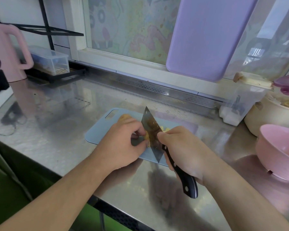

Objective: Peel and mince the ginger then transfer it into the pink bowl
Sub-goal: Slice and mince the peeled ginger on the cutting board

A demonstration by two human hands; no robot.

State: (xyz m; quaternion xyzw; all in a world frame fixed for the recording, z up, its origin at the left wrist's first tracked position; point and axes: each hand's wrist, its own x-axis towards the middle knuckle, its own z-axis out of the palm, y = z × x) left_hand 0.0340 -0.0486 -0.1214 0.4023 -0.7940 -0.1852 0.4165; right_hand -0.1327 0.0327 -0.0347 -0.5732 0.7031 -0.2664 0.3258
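Ginger (147, 136) lay on the blue cutting board (97, 130), pinched at its near end between the curled fingertips of the left hand (122, 144). Only a small pale-yellow edge of it showed between those fingers and the flat of the cleaver (153, 134); another yellowish lump sat just beyond the left knuckles, and a few cut bits showed past the blade on the right. The right hand (182, 150) was wrapped round the cleaver's black riveted handle, its index finger reaching up to the base of the blade. The blade stood nearly upright, its length running from the near right toward the far left, its flat side touching the ginger and close against the left fingertips.

That contact was what the coming cut seemed to turn on: the ginger lay to the left of the blade, so each stroke would have to walk leftward toward the holding fingers, which looked tucked back.

The pink bowl (277, 152) stood on the steel tabletop (57, 114) well to the right of the board, nearer the knife hand. By my reading, mincing was under way and the transfer not yet begun.
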